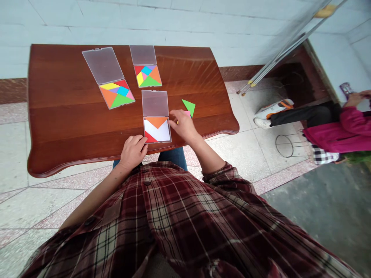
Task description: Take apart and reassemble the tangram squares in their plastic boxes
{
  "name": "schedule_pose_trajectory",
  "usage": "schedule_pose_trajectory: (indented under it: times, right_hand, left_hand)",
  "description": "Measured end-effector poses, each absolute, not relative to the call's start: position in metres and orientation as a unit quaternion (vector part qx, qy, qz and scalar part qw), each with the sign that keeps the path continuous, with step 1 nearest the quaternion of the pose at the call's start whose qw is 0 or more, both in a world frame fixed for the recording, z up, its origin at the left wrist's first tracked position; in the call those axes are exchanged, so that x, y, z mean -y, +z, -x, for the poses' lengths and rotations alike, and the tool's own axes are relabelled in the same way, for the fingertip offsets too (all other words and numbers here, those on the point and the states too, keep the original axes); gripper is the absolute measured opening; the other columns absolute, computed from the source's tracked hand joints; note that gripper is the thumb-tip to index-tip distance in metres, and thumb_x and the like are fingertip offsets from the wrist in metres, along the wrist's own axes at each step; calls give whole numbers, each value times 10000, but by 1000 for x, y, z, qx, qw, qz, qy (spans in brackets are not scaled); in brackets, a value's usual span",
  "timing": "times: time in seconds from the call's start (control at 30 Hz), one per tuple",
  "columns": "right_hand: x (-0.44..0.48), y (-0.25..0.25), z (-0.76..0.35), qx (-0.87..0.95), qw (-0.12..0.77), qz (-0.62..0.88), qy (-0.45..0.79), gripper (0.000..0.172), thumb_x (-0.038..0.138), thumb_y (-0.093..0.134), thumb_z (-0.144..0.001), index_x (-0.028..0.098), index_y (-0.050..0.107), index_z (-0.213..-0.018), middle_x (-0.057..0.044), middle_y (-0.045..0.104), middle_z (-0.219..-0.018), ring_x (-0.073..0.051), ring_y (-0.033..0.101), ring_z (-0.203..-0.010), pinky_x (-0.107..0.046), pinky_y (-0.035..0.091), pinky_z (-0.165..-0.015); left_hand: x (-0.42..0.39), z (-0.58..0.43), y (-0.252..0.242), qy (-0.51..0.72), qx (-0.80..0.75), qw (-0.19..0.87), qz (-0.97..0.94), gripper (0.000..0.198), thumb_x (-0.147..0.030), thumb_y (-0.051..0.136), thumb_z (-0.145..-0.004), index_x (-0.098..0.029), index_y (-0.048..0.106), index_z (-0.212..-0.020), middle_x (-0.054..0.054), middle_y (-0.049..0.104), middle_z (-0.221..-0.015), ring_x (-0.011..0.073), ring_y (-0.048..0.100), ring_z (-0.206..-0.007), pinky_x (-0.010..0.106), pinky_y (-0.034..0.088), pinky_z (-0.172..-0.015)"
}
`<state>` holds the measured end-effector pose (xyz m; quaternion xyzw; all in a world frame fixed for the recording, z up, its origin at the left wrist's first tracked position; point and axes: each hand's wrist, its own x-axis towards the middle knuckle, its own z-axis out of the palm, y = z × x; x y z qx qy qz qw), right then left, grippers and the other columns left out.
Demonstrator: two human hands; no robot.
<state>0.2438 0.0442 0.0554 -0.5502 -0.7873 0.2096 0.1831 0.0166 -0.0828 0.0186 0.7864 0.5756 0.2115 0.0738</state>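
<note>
On the brown wooden table (63, 119) lies an open clear case (157, 130) with an orange triangle and a red triangle in its white tray. My left hand (133, 151) rests with curled fingers at the tray's near left corner, touching it. To the tray's right, my right hand (182, 123) has its fingers closed over small loose pieces; a pink piece (188, 113) and a bit of yellow show under the fingertips. A green triangle (189, 106) lies loose just beyond that hand.
Two more open cases with full coloured tangram sets lie farther back, one at the left (117, 94) and one in the middle (148, 75). A seated person in a magenta top (339, 133) is on the right. Metal poles (278, 58) lean against the wall.
</note>
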Motion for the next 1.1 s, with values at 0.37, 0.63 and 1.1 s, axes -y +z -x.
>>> schedule_pose_trajectory:
  times: [0.37,0.63,1.1]
  right_hand:
    - [-107,41,-332,679,189,696,136,259,205,575,-785,163,639,-1032,-119,673,-995,-246,617,-917,-441,491,-891]
    - [-167,27,-318,681,122,699,182,427,320,833,-601,153,644,-946,-140,652,-1016,-272,604,-940,-465,514,-863]
    - [-184,23,-323,668,82,698,245,504,254,871,-516,136,618,-935,-149,637,-983,-313,612,-975,-535,526,-844]
  left_hand:
    - [81,-15,15,214,-569,17,-793,306,-292,416,-940,-157,635,-1106,118,650,-1070,251,545,-933,391,457,-861]
    - [82,-15,19,202,-577,46,-790,308,-281,426,-930,-160,641,-1114,127,651,-1080,258,545,-947,414,464,-863]
    - [82,-14,15,208,-578,56,-787,309,-285,428,-928,-167,636,-1122,124,641,-1099,260,534,-962,421,451,-879]
